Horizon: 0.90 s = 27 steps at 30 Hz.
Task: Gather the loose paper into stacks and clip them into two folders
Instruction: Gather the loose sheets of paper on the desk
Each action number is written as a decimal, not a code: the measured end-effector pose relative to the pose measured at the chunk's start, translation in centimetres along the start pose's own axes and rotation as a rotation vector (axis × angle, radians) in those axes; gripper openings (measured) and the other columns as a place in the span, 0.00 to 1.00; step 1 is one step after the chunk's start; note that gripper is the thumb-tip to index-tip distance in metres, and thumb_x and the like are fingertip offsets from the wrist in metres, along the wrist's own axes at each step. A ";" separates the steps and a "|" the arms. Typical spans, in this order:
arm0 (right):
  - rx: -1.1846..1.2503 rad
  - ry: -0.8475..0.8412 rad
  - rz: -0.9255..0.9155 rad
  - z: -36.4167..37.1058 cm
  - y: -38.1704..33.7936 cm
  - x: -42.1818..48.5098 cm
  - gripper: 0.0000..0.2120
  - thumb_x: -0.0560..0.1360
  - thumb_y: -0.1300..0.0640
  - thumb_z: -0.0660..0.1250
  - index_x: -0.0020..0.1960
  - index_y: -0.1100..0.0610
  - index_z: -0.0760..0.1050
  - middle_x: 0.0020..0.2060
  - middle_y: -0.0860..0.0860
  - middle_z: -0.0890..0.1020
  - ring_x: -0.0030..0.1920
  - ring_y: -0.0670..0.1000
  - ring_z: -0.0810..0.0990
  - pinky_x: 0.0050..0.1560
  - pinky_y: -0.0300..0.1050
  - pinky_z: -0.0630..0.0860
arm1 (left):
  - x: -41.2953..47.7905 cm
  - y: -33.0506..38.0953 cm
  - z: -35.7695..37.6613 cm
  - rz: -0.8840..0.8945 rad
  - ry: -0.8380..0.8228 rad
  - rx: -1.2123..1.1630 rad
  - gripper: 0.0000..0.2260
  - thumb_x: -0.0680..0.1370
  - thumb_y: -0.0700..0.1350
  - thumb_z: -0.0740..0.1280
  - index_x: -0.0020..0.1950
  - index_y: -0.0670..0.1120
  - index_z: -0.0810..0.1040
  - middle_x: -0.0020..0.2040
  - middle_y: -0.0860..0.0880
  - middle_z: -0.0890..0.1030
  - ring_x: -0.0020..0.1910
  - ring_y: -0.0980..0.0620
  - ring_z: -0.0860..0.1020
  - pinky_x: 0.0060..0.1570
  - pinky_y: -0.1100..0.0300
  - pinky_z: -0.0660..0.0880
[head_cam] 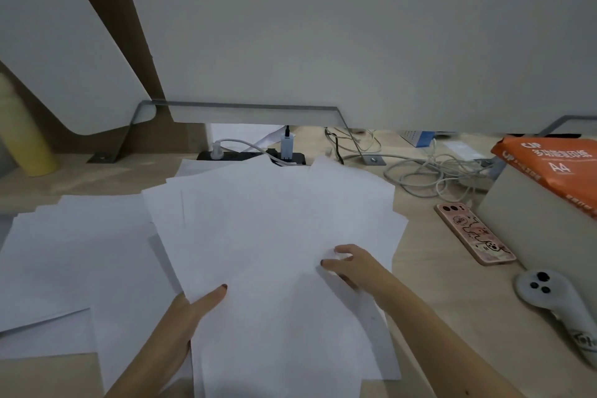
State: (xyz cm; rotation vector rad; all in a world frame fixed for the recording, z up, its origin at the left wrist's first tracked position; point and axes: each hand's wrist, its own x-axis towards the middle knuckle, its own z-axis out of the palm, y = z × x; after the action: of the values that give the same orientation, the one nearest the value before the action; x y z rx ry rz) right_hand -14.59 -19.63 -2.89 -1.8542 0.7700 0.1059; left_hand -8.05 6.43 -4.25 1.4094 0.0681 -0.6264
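Observation:
A loose, fanned pile of white paper sheets (pixel 271 223) lies in the middle of the wooden desk (pixel 452 310). My left hand (pixel 190 310) grips the pile's near left edge, thumb on top and fingers hidden beneath. My right hand (pixel 350 263) rests on the sheets at the right, fingers curled and pinching a sheet. More white sheets (pixel 74 255) lie spread flat to the left. No folders or clips are in view.
A pink-cased phone (pixel 473 237) and a white handheld controller (pixel 555 307) lie at the right. An orange A4 paper ream (pixel 555 165) sits on a grey box at far right. A power strip (pixel 252 157) and tangled cables (pixel 433 171) are at the back, below a grey partition. A yellow bottle (pixel 26 132) stands at left.

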 end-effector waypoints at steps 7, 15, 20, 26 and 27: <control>-0.047 0.016 -0.065 1.6 -0.2 -1.3 0.19 0.68 0.49 0.70 0.31 0.55 0.62 0.29 0.51 0.66 0.31 0.51 0.65 0.35 0.43 0.59 | -0.7 0.1 -0.1 0.012 -0.024 -0.047 0.12 0.73 0.43 0.68 0.55 0.43 0.79 0.48 0.44 0.85 0.44 0.46 0.84 0.46 0.51 0.77; -0.027 -0.112 -0.154 1.1 -0.3 -2.4 0.12 0.73 0.63 0.64 0.54 0.54 0.76 0.49 0.50 0.82 0.48 0.51 0.81 0.49 0.41 0.76 | -1.0 1.0 0.3 -0.066 -0.039 -0.069 0.15 0.73 0.49 0.68 0.55 0.42 0.79 0.48 0.42 0.85 0.50 0.43 0.81 0.53 0.49 0.75; 0.077 0.120 -0.085 -2.4 1.0 -2.3 0.08 0.67 0.64 0.65 0.47 0.60 0.76 0.45 0.60 0.81 0.44 0.55 0.79 0.46 0.48 0.74 | -0.1 1.5 0.0 -0.121 0.062 -0.127 0.14 0.76 0.54 0.64 0.54 0.45 0.78 0.49 0.46 0.83 0.50 0.47 0.79 0.49 0.51 0.73; 0.152 0.217 0.117 -6.3 3.6 -4.5 0.21 0.57 0.59 0.60 0.47 0.66 0.77 0.45 0.65 0.80 0.44 0.60 0.78 0.47 0.49 0.72 | 0.6 1.1 -0.8 -0.132 0.074 -0.064 0.16 0.79 0.48 0.62 0.61 0.39 0.75 0.49 0.41 0.81 0.47 0.43 0.79 0.44 0.52 0.74; 0.136 0.193 0.143 -6.4 3.6 -5.3 0.21 0.57 0.59 0.61 0.48 0.66 0.76 0.44 0.63 0.80 0.43 0.59 0.78 0.45 0.47 0.72 | 0.6 0.9 -0.7 -0.109 0.085 -0.058 0.16 0.79 0.47 0.62 0.62 0.39 0.75 0.49 0.41 0.81 0.47 0.44 0.79 0.44 0.53 0.74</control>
State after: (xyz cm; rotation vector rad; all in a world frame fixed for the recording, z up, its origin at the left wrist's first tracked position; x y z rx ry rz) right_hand -22.51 -23.53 -0.84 -1.6954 1.0194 -0.0345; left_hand -6.88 6.87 -3.80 1.3825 0.2302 -0.6498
